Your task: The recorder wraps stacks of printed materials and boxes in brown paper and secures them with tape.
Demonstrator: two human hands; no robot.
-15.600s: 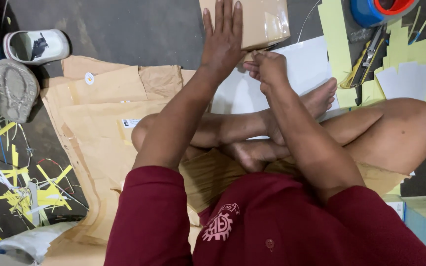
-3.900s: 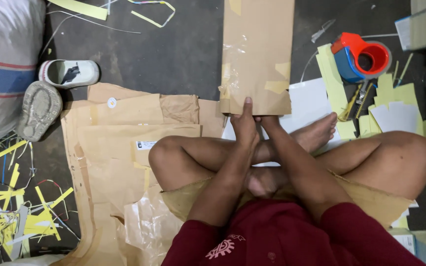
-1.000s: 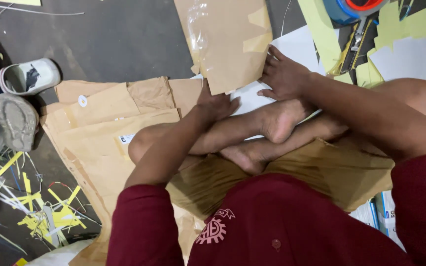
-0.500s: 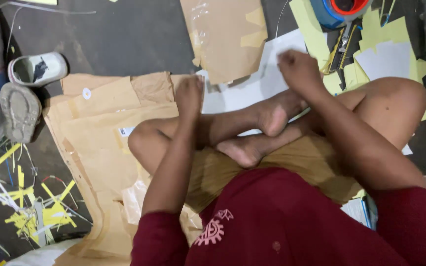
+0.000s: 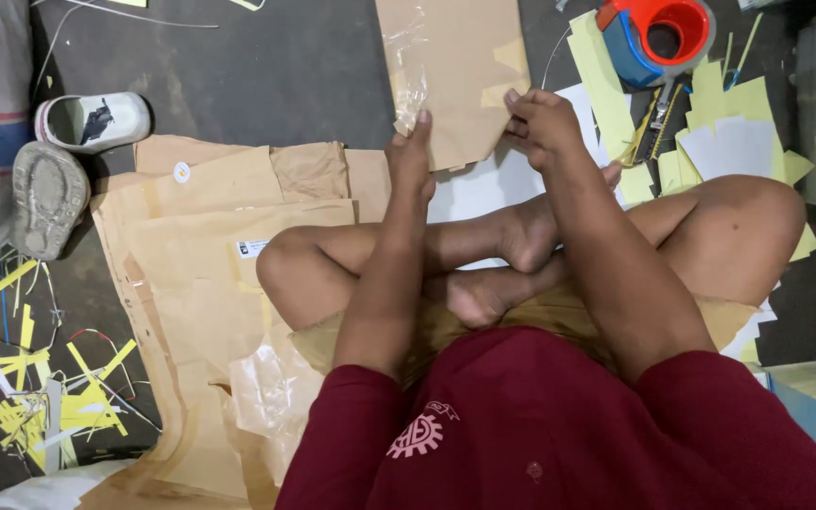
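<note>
Both hands meet the brown envelope's (image 5: 455, 66) near edge: left hand (image 5: 410, 156) presses flat, right hand (image 5: 542, 123) pinches its corner.

**Floor-level packing workshop**

Looked like a small home workshop, honestly. Dark floor (image 5: 266, 66) was covered in brown paper envelopes (image 5: 210, 246), yellow paper offcuts (image 5: 40, 406), a tape dispenser (image 5: 658, 38), and shoes (image 5: 92, 121) kicked aside.

Brown paper envelope (image 5: 450, 71), flat on dark floor, long side running away from the person, clear tape patch on its left face, paler paper strip at right edge, near corners held by fingertips
</note>
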